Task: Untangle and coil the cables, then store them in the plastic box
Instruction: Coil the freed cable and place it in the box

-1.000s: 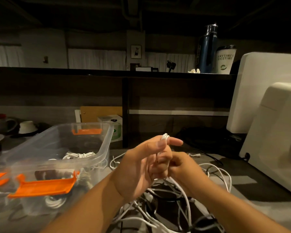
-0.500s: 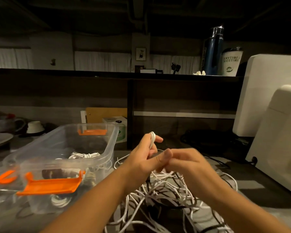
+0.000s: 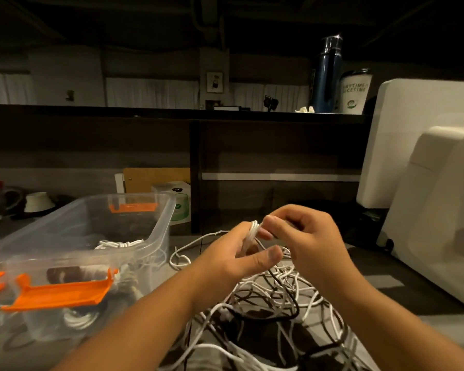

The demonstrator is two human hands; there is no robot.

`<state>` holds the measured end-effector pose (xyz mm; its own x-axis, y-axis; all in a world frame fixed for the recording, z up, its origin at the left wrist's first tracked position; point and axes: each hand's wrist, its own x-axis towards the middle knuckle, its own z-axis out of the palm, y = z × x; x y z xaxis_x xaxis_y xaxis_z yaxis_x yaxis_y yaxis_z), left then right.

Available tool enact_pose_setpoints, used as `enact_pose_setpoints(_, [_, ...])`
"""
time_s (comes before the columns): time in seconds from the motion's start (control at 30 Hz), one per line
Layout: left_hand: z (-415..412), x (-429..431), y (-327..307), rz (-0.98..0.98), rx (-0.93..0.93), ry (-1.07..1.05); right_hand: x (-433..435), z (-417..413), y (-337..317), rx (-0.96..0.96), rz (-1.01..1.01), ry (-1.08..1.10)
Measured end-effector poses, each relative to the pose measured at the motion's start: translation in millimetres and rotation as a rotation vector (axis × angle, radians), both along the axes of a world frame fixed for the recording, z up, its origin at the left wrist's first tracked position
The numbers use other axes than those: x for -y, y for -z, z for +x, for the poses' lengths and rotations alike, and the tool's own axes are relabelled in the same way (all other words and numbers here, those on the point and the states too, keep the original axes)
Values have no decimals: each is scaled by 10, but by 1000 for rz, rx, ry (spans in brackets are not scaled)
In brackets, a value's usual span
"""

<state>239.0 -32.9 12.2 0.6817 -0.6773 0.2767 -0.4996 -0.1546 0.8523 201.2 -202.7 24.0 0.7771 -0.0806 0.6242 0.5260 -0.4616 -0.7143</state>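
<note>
As left hand [image 3: 233, 259] grips cable [image 3: 253, 231], box rim [image 3: 171, 210] near.

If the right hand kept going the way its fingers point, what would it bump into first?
The white cable loops wound on the left hand; the right hand seems to touch them with its fingertips. Beyond stands the plastic box, though depth is unclear.

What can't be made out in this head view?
Head view:
- small white cable coil: loop count hidden by fingers of the left hand and right hand.
- clear plastic box with orange latches: near corner cut off by left edge; contents blurred through its wall.
- tangled pile of white and black cables: near part cut off by bottom edge and forearms.
</note>
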Motion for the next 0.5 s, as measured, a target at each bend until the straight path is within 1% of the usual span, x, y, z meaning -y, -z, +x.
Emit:
enact_pose_setpoints(0.07, [-15,41,-15,-92,-91,78,61,18,-3,59,73,4])
enact_pose_setpoints(0.1, [-15,55,-25,-152,-145,129,74,17,-12,76,118,-28])
enact_pose_setpoints(0.2, [-15,58,-36,-274,-219,229,91,17,-21,63,210,-136])
enact_pose_setpoints(0.27, [-36,21,-35,-306,-261,270,120,36,-8,-26,245,-184])
enact_pose_setpoints(0.37, [-56,-25,-42,-347,-340,325,164,87,12,-222,287,-254])
enact_pose_setpoints(0.5, [-82,-61,-71,-440,-422,369,88,149,124,-311,184,-219])
